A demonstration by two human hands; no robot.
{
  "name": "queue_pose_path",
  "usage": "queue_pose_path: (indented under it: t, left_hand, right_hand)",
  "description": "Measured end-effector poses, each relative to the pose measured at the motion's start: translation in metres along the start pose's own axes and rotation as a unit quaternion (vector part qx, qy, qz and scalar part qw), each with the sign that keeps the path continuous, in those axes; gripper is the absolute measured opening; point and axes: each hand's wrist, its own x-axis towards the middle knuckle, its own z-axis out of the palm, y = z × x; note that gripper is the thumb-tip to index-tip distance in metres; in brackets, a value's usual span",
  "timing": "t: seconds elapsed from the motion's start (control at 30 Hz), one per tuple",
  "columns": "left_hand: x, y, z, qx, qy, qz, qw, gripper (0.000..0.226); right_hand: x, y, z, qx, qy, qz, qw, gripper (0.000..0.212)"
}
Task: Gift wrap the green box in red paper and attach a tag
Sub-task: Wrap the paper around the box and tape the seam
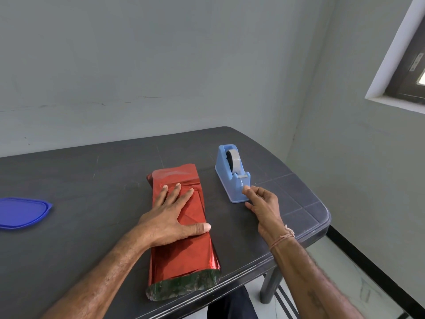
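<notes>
Two hands were busy. Left hand [171, 217] lay flat, fingers apart, on the red-wrapped box [184, 247], mid table [92, 187]. Right hand [264, 203] pinched tape [241, 181] at the blue dispenser [226, 180], 3 o'clock of box.

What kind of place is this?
Probably a plain room in a home: bare grey painted walls, a dark plastic table, a dark-framed window in a white recess, a light blue plastic tape dispenser.
</notes>
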Motion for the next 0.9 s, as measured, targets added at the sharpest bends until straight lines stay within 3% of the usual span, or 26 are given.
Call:
queue_pose_path:
  t: [0.13, 0.27, 0.5, 0.63, 0.8, 0.9]
  left_hand:
    - [0.001, 0.0, 0.001, 0.001, -0.001, 0.0, 1.0, 0.133]
    - [0.001, -0.001, 0.0, 0.0, 0.003, 0.003, 1.0, 0.136]
    - [-0.001, 0.002, -0.005, -0.004, -0.003, -0.008, 1.0, 0.139]
    - [-0.002, 0.003, -0.007, 0.012, -0.001, -0.005, 1.0, 0.132]
    - [0.004, 0.007, -0.013, 0.052, 0.067, -0.007, 0.996, 0.073]
    - [0.01, 0.007, -0.02, 0.085, 0.082, 0.0, 0.993, 0.069]
  right_hand:
    - [0.006, 0.0, 0.004, -0.017, 0.026, 0.004, 1.0, 0.015]
    - [0.007, 0.012, 0.001, -0.121, 0.082, -0.024, 0.989, 0.017]
    - [-0.021, 0.015, -0.008, -0.074, 0.042, -0.031, 0.996, 0.024]
    - [-0.043, -0.001, -0.004, -0.035, -0.078, -0.049, 0.995, 0.026]
    - [-0.043, -0.033, 0.01, -0.051, -0.239, -0.051, 0.968, 0.046]
    - [-0.035, -0.045, 0.022, -0.09, -0.295, -0.057, 0.95, 0.051]
